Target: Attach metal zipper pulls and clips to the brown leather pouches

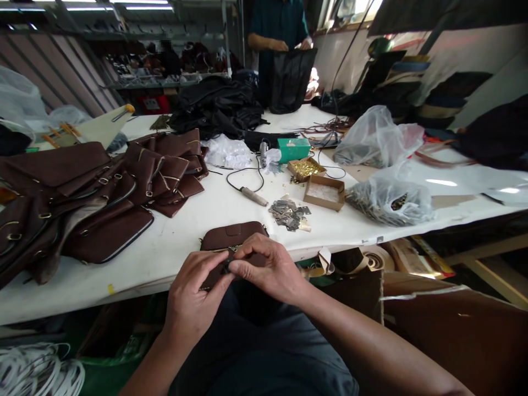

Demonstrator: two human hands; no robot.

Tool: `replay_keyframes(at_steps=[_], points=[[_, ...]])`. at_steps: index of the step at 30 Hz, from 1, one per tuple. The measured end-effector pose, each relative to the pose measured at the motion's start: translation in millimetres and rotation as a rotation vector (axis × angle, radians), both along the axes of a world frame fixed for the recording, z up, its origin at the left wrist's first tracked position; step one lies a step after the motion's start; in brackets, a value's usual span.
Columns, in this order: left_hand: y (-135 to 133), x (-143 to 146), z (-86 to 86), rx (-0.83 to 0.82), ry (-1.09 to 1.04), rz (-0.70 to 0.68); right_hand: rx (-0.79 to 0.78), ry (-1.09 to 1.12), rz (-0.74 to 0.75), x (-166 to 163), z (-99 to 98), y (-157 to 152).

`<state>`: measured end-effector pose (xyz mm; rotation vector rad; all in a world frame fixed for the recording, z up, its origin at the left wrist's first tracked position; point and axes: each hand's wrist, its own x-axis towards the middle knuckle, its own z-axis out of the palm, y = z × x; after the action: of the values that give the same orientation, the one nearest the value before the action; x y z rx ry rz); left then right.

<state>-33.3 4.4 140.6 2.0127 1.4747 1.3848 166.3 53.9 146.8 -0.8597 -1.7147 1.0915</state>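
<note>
A brown leather bag with a zipper along its edge lies at the table's front edge, partly hidden under both hands. Above it, my left hand pinches a small dark piece between thumb and fingers. My right hand closes on the same piece from the other side, thumb and forefinger nearly meeting. Fingers cover most of the piece, so I cannot make out its kind. A metal zipper pull shows just beside the right fingertips.
Flat metal plates lie in a heap beyond my hands, near a corded grey-handled tool. Small boxes and plastic bags of parts stand to the right. Brown bags pile up at left. Across the table another person handles black material.
</note>
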Motion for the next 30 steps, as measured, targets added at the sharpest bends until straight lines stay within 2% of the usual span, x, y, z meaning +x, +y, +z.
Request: replay_keyframes(at_steps=[2, 5, 8, 13, 20, 23, 26, 28, 30], points=[[0, 3, 2.2, 0.106, 0.066, 0.007, 0.019, 0.019, -0.025, -6, -3.3, -3], [0, 4, 0.0, 0.147, 0.075, 0.017, 0.019, 0.106, -0.065, -17, -10.2, -10], [-2, 4, -6.0, 0.123, 0.024, 0.033, -0.036, 0.221, -0.093, -27, -16.8, -17], [-8, 4, -17.8, 0.037, -0.050, 0.168, -0.124, 0.395, -0.144, -41, -22.0, -27], [-15, 4, -18.5, -0.017, -0.128, 0.198, -0.131, 0.390, -0.167, -42, -17.1, -29], [-15, 6, -17.3, -0.138, -0.314, 0.212, -0.199, 0.384, -0.140, -38, -18.0, -27], [-10, 8, -19.4, -0.334, -0.686, 0.186, -0.293, 0.451, -0.070, -33, -23.8, -27], [-5, 8, -22.0, -0.429, -0.908, 0.147, -0.248, 0.412, -0.086, -31, -27.9, -28], [-1, 9, -24.3, -0.483, -1.029, 0.122, -0.127, 0.306, -0.153, -29, -30.0, -28]])
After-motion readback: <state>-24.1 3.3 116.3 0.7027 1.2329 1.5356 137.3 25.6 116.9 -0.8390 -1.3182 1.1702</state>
